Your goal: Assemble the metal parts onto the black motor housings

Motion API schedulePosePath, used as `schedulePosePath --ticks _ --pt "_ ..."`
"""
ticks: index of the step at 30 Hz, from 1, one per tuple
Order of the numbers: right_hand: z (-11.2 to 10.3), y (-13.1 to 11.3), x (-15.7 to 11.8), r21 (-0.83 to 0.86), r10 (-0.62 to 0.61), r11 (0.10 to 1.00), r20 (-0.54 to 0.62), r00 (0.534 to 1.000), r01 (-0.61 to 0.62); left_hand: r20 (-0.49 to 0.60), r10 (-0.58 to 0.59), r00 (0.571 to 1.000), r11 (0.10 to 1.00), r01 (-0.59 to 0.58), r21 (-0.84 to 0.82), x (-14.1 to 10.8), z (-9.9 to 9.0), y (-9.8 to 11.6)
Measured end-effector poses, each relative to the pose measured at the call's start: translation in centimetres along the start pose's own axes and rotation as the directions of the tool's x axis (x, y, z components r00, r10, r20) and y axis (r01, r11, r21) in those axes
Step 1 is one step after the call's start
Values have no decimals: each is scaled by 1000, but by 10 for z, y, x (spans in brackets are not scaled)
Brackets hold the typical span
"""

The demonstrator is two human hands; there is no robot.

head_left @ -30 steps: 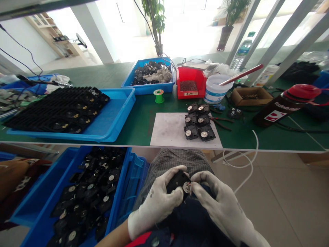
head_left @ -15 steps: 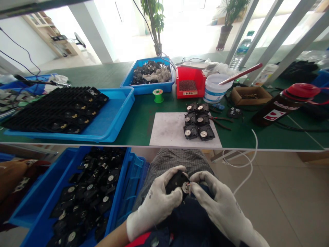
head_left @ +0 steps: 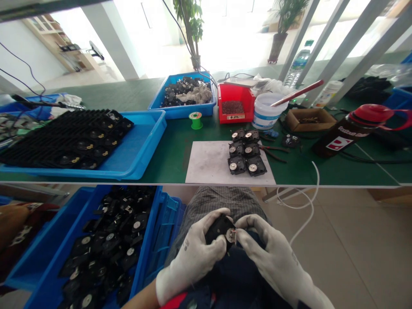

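Black part in left fingers, right fingers narrow at its disc, red-capped bottle lettering blurred.

Beyond the held black part, the table edge is obstructing; a blue bin is flanking left; rightward, room is opening above the floor.

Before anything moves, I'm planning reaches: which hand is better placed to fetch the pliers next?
Probably the right hand: it is nearer the pliers and only its fingertips are at the black part, whose body the left hand grips.
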State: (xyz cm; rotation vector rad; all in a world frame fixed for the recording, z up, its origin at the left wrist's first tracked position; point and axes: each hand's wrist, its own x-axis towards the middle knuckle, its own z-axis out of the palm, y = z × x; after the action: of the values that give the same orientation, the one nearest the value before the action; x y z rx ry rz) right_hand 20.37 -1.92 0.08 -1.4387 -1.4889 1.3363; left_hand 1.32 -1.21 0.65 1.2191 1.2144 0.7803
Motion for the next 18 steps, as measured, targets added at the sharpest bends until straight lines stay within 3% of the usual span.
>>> schedulePosePath --ticks 18 --pt "2 -5 -3 -10 46 999 5 999 -46 -16 -95 995 991 96 91 -1 -5 5"
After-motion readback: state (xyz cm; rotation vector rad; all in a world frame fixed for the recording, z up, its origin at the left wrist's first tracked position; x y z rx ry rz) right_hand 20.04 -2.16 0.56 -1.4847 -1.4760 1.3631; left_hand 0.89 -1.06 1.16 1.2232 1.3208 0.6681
